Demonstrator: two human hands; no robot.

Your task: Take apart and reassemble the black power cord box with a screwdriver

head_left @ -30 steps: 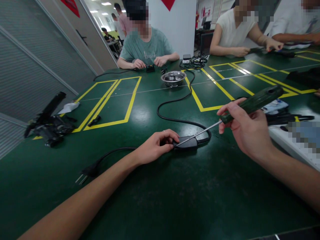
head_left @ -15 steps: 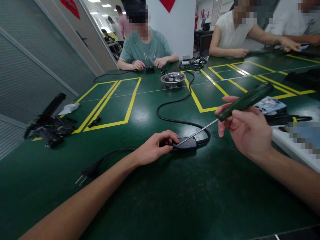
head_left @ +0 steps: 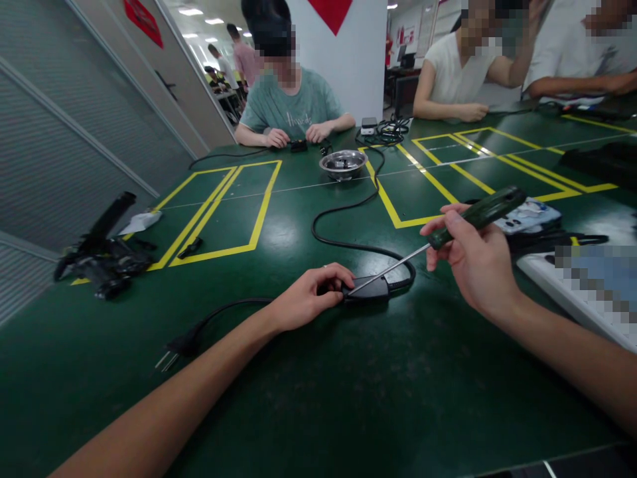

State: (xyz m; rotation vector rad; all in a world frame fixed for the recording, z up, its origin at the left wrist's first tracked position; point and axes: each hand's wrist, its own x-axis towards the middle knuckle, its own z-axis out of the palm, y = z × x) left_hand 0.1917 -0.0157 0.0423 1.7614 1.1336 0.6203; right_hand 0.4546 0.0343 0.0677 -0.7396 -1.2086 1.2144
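My left hand [head_left: 318,295] is closed on the left end of a small black box [head_left: 371,289] set in a power cord, and presses it to the green table [head_left: 318,385]. My right hand [head_left: 472,259] grips a screwdriver [head_left: 480,214] by its dark green handle, thumb along the side. Its thin metal shaft slants down to the left, and the tip touches the box's top beside my left fingertips. From the box the black cord [head_left: 343,240] curves away to the far side. The cord's plug [head_left: 182,345] lies left of my left forearm.
A metal bowl [head_left: 343,163] with small parts stands mid-table. Black parts [head_left: 107,259] are heaped at the left. On the right lie a white device [head_left: 557,285] and a blue-white object [head_left: 535,216]. People sit opposite, one with hands [head_left: 296,136] on a small black part.
My right hand and the screwdriver handle have dropped slightly and shifted left, while the tip stays on the box. A co-worker at the far right has raised an arm. The view has shifted a little.
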